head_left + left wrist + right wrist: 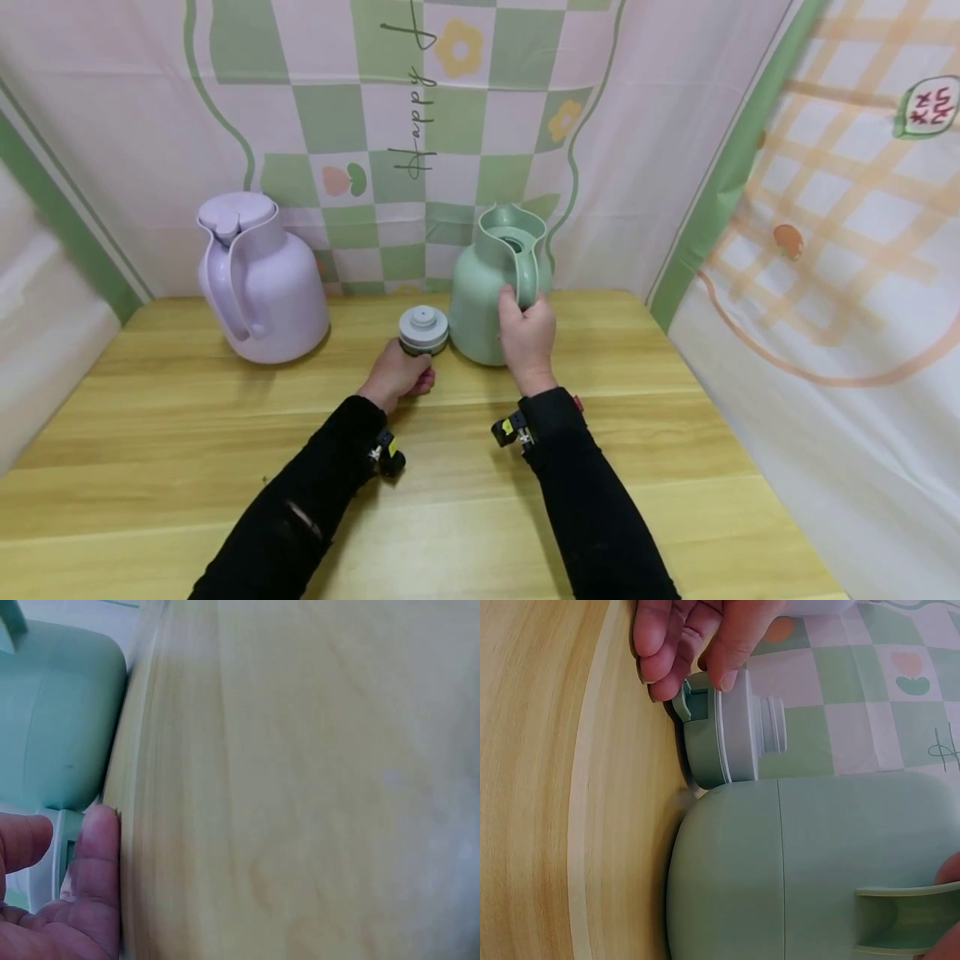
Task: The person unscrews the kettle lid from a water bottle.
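Observation:
A green vacuum jug (pixel 476 308) stands upright on the table with its top uncovered. My right hand (pixel 527 337) grips the jug's handle (pixel 892 919), thumb up along it. Left of the jug, a green and grey lid (pixel 423 327) lies upside down, its grey stopper (pixel 771 724) pointing up. My left hand (pixel 399 372) is at the lid's near edge and pinches it, the thumb at the grey rim and the fingers low by the table. In the left wrist view only part of the lid (pixel 64 847) shows beside the fingers.
A lilac jug (pixel 277 292), lid on, stands at the back left of the wooden table (pixel 420 517). Behind the table hangs a checked cloth (pixel 390 125), and more printed cloth (pixel 840 250) hangs along the right side.

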The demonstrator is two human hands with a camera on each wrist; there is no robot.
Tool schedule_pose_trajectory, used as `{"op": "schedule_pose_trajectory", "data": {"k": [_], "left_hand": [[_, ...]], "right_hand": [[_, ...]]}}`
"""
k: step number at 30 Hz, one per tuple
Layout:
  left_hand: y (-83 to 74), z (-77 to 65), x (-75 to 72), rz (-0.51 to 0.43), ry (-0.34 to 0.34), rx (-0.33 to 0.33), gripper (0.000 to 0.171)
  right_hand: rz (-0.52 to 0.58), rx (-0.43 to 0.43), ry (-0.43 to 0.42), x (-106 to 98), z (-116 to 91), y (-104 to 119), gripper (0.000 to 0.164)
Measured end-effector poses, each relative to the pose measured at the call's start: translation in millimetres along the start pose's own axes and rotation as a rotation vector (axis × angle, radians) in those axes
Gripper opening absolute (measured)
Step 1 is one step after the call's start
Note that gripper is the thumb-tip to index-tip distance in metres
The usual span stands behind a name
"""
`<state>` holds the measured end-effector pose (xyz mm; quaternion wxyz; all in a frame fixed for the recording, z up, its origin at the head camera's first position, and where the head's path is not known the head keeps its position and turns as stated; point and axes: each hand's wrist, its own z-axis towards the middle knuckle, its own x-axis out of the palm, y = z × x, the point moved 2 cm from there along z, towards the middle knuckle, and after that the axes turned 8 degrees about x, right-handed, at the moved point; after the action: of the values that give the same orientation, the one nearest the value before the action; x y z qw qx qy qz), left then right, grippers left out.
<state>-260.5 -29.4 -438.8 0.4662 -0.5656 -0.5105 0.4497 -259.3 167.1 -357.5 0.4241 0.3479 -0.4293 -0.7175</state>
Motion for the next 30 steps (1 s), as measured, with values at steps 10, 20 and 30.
{"op": "schedule_pose_trajectory", "data": {"k": [10,20,30], "left_hand": [[-4.8,-11.8,-7.2,0.085,-0.010,0.012,0.067],[-20.9,-32.6,-25.9,0.554,-0.004,0.219,0.089],[-55.8,-68.4,-45.2,0.822,-0.093,0.545,0.074]], "right_hand": [[-0.010,0.007,0.008,-2.7,-2.5,1.2,0.045],[-0.059,-0.004,0.029,-8.4,-8.6,1.6,0.043],[-0.106,-0.094,-0.146,-20.4,-25.1,5.5,0.057]]}}
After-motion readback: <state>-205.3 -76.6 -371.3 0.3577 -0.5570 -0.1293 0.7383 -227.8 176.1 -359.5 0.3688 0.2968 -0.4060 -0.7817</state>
